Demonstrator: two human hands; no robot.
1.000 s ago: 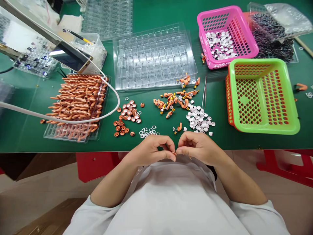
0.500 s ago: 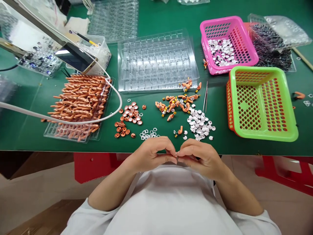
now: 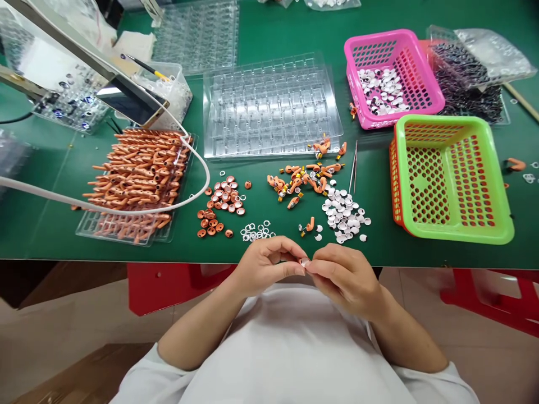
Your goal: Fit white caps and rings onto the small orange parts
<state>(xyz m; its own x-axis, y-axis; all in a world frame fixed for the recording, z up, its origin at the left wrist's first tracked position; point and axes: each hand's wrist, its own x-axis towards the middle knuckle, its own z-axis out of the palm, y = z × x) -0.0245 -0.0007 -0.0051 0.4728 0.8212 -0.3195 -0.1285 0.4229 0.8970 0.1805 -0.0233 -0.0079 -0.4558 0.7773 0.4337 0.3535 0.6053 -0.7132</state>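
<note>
My left hand (image 3: 272, 262) and my right hand (image 3: 347, 275) meet at the table's front edge, fingertips closed together. Pinched between them is a small round cap (image 3: 304, 262), its white face showing; most of it is covered by fingers. Beyond my left hand lie white rings (image 3: 255, 230) and copper-coloured round caps (image 3: 226, 194). Past my right hand is a heap of white discs (image 3: 344, 213). One orange hooked part (image 3: 310, 224) lies alone just above my fingers, and a pile of similar orange parts with yellow bits (image 3: 301, 178) sits farther back.
At left, clear trays hold stacked orange pieces (image 3: 137, 168) under a white cable (image 3: 206, 168) and a phone (image 3: 130, 100). Clear moulded trays (image 3: 269, 106) lie at the back. Tweezers (image 3: 353, 168), a green basket (image 3: 458, 233) and a pink basket (image 3: 351, 73) stand right.
The fingers have shifted and the piece between them has turned, so its white face now shows. My right hand has closed up and tilted slightly. Things on the table look unmoved.
</note>
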